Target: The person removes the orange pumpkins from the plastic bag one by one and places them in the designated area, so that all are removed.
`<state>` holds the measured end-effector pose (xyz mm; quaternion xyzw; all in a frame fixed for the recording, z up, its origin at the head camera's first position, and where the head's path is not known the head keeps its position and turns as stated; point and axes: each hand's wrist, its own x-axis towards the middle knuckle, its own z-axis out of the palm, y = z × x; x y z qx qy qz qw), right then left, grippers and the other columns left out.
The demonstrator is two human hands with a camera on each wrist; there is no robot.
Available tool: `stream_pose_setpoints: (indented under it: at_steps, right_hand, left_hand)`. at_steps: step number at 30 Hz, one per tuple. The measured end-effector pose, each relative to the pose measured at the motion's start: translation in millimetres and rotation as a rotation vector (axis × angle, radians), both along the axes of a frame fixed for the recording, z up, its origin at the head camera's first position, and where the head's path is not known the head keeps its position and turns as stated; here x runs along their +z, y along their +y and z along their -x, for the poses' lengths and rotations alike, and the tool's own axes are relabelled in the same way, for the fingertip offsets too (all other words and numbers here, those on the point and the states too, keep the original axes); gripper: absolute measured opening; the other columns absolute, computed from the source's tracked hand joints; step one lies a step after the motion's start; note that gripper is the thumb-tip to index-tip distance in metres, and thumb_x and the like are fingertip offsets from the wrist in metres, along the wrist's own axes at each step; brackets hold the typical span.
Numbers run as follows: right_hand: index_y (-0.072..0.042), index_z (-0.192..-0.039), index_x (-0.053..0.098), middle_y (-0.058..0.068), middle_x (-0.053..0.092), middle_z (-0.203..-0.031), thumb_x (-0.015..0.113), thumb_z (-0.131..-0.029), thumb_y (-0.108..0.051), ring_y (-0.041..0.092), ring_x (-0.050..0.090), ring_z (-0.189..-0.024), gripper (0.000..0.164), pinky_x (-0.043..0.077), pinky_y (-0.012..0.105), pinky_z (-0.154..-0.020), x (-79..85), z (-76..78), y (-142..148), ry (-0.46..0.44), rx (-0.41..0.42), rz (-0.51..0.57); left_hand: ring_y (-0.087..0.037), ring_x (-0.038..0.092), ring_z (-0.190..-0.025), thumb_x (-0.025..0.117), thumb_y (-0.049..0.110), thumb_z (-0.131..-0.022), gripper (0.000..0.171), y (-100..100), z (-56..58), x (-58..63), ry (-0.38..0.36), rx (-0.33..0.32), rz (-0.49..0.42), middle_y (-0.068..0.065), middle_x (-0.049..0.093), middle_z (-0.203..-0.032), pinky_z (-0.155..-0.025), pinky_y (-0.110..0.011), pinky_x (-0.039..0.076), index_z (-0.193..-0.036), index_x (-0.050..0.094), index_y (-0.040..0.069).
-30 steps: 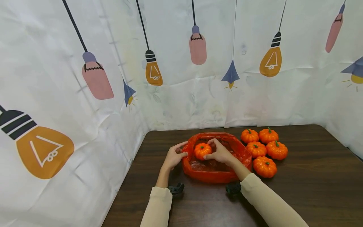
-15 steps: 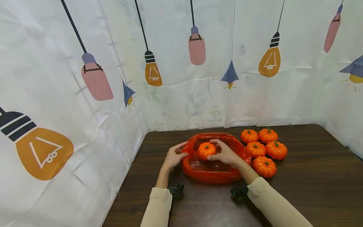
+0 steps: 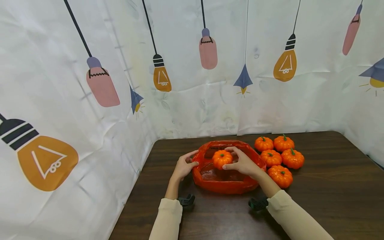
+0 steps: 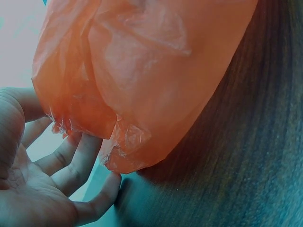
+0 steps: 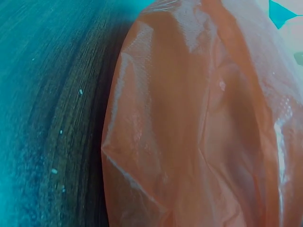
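Note:
A red plastic bag point(image 3: 226, 187) stands on the table with its mouth spread wide. At its left rim, my left hand point(image 3: 183, 166) grips the edge between thumb and fingers. The left wrist view shows the bag's crinkled edge point(image 4: 118, 146) against the fingers of that hand point(image 4: 52, 184). My right hand point(image 3: 244, 162) reaches over the bag's mouth and holds a small orange pumpkin point(image 3: 222, 159) with a green stem at its right side. In the right wrist view the bag's wall point(image 5: 180, 118) covers most of the picture, hiding the hand and pumpkin.
Several more small pumpkins point(image 3: 271, 157) sit grouped just right of the bag on the dark wooden table point(image 3: 333, 186). A white curtain point(image 3: 192, 110) printed with lamps hangs behind and along the left. Dark straps point(image 3: 186, 200) are on both wrists.
My right hand has shifted rightward across the bag's mouth, carrying the pumpkin with it. My left hand has stayed at the bag's left rim.

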<state>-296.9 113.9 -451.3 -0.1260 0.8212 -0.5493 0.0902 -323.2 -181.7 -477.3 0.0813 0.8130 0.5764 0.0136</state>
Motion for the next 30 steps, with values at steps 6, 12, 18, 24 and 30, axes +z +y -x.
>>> stream_pose_setpoints:
  at_steps: [6,12,18,24,30]
  right_hand:
    - [-0.02,-0.148,0.046,0.02,0.051,-0.141,0.085,-0.084,-0.036,0.031,0.06,-0.111,0.077,0.055,0.038,-0.089,-0.9,-2.4,7,0.009,-0.01,-0.002]
    - [-0.023,-0.147,0.046,0.019,0.048,-0.144,0.086,-0.082,-0.038,0.032,0.061,-0.113,0.077,0.055,0.042,-0.091,-0.8,-7.5,12,0.026,-0.009,-0.012]
    - [-0.023,-0.147,0.047,0.02,0.047,-0.144,0.086,-0.082,-0.038,0.032,0.061,-0.113,0.077,0.055,0.041,-0.089,1.4,-12.5,16,0.039,-0.013,-0.016]
    - [-0.022,-0.148,0.046,0.019,0.046,-0.145,0.085,-0.083,-0.037,0.03,0.061,-0.109,0.078,0.054,0.038,-0.087,5.6,-16.9,22,0.048,-0.012,-0.005]
    - [-0.022,-0.149,0.045,0.019,0.045,-0.146,0.084,-0.084,-0.035,0.03,0.061,-0.106,0.077,0.054,0.037,-0.085,7.4,-20.3,28,0.055,-0.003,0.013]
  left_hand:
    - [-0.016,0.053,-0.069,0.072,0.006,-0.091,0.05,1,-0.3,1.2,0.001,0.005,0.001,-0.012,0.063,-0.088,-0.061,-0.03,0.049,-0.138,0.067,0.022]
    - [-0.016,0.052,-0.069,0.073,0.007,-0.092,0.051,-1,0.9,1.0,-0.006,-0.003,-0.002,-0.012,0.063,-0.09,-0.06,-0.031,0.048,-0.14,0.065,0.02]
    - [-0.018,0.054,-0.072,0.073,0.007,-0.092,0.055,-1,0.8,1.3,-0.02,-0.006,0.002,-0.015,0.065,-0.093,-0.065,-0.038,0.053,-0.145,0.061,0.017]
    - [-0.016,0.053,-0.069,0.073,0.006,-0.091,0.051,0,1.4,0.0,-0.001,0.006,0.006,-0.011,0.063,-0.087,-0.062,-0.033,0.051,-0.139,0.066,0.022]
    - [-0.016,0.054,-0.069,0.073,0.006,-0.091,0.05,1,0.4,0.4,0.005,0.011,0.006,-0.012,0.062,-0.087,-0.062,-0.031,0.051,-0.137,0.067,0.023]
